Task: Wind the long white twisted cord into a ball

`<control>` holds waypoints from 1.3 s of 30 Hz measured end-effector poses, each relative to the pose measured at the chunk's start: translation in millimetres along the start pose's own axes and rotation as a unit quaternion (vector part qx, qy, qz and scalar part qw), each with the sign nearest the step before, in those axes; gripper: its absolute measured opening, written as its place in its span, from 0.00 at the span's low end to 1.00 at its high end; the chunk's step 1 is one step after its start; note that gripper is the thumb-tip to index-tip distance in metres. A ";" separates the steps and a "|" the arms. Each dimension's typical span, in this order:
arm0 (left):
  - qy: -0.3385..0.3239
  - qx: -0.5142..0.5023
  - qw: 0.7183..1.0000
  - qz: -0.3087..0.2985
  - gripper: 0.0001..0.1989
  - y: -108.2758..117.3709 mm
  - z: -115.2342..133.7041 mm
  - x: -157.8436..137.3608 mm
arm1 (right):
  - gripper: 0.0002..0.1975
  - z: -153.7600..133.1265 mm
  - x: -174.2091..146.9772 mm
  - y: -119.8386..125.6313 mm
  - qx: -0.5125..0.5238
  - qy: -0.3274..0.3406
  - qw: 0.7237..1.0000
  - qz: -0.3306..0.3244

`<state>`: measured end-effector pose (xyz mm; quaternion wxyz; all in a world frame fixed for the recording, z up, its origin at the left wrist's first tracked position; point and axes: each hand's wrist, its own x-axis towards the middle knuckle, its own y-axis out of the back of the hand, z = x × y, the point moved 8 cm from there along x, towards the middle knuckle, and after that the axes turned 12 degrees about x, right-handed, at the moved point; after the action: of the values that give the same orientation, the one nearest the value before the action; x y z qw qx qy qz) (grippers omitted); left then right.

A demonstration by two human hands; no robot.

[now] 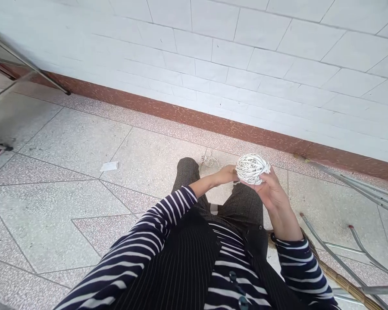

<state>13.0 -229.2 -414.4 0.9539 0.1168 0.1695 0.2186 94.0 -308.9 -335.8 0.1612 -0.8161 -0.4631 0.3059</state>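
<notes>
A thick ball of white cord with dark flecks (252, 169) is held in front of my knees. My right hand (271, 189) grips it from the right and below, thumb across its lower right side. My left hand (226, 174) is closed at the ball's left edge, its fingertips partly hidden behind the cord. A loose tangle of pale cord (210, 159) lies on the floor beyond my knees, just left of the ball. Whether that tangle joins the ball cannot be made out.
A white tiled wall (213, 47) with a reddish base strip (181, 114) runs ahead. Metal frame legs stand at left (32, 64). Metal tubes (336, 254) and a straw broom (339, 280) are at right. A white paper scrap (109, 166) lies on the terrazzo floor.
</notes>
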 end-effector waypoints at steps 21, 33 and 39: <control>-0.119 0.445 0.884 0.077 0.14 32.4 31.0 -78.5 | 0.33 34.4 44.6 28.1 -0.451 0.135 0.880 0.071; -0.238 0.492 0.827 0.131 0.13 57.2 41.0 -58.3 | 0.29 87.1 15.3 26.2 -0.218 -0.130 0.959 -0.129; -0.141 0.305 0.936 0.102 0.12 44.6 5.6 -55.3 | 0.32 87.8 -8.4 14.6 -0.148 -0.114 0.965 -0.185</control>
<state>-48.6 -216.2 -381.0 0.8591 0.4481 0.0786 0.2343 43.4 -325.4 -407.6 0.0388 -0.6904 -0.6617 0.2900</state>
